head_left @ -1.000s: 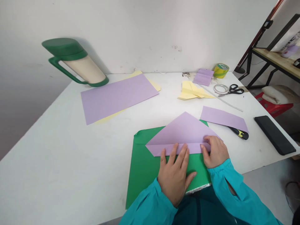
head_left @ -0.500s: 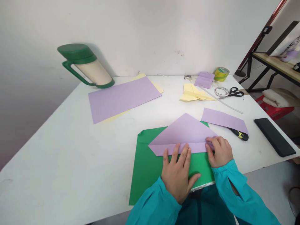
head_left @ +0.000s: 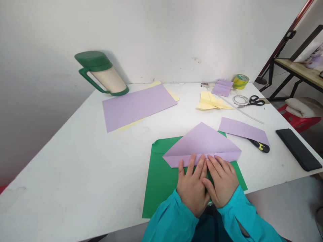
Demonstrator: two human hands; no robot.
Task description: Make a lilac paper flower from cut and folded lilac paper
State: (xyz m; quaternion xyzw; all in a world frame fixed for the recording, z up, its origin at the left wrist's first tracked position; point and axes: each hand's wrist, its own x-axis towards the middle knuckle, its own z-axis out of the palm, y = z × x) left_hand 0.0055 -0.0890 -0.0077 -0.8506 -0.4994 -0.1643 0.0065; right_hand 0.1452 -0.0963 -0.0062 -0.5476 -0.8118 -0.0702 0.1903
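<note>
Closely paired, left hand and right hand, fingers outstretched on near edge of folded purple paper, white table stretching leftward, black phone near its right edge.

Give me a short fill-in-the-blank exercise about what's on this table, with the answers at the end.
1. The left hand and right hand touch purple paper lying over a ____ sheet.
2. The jug stands to the ____ of the scissors.
3. The scissors have ____ handles.

Missing words: green; left; black.
</note>
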